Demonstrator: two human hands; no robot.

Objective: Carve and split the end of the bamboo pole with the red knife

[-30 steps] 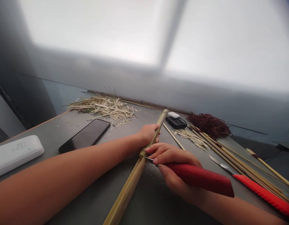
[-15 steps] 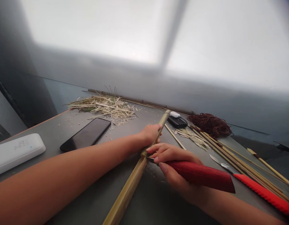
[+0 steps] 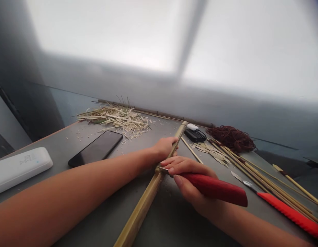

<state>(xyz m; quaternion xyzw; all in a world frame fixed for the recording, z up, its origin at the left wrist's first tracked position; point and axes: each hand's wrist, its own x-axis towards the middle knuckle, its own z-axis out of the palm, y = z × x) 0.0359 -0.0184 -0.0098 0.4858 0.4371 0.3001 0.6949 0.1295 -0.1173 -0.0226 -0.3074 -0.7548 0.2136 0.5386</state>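
Observation:
A bamboo pole point(image 3: 143, 202) slants from the bottom edge up toward the back of the table. My left hand point(image 3: 166, 148) is wrapped around its upper part, with some fingers hidden behind it. In my right hand point(image 3: 190, 178) is a knife point(image 3: 215, 188) with a dark red handle. Its short blade rests against the raised node of the bamboo, just below my left hand. The fingertips of my right hand lie close to the pole or touch it; I cannot tell which.
Left of my arm lie a black phone point(image 3: 95, 148) and a white device point(image 3: 22, 168). Behind them are bamboo shavings point(image 3: 120, 120). To the right are a black case point(image 3: 195, 134), brown cord point(image 3: 231, 138), thin sticks point(image 3: 262, 178) and a red-handled utility knife point(image 3: 290, 212). A long pole point(image 3: 171, 116) lies along the back.
My right hand and the knife have shifted slightly left, and the handle has turned, showing more of the blade at the node. My left hand keeps its place on the bamboo pole.

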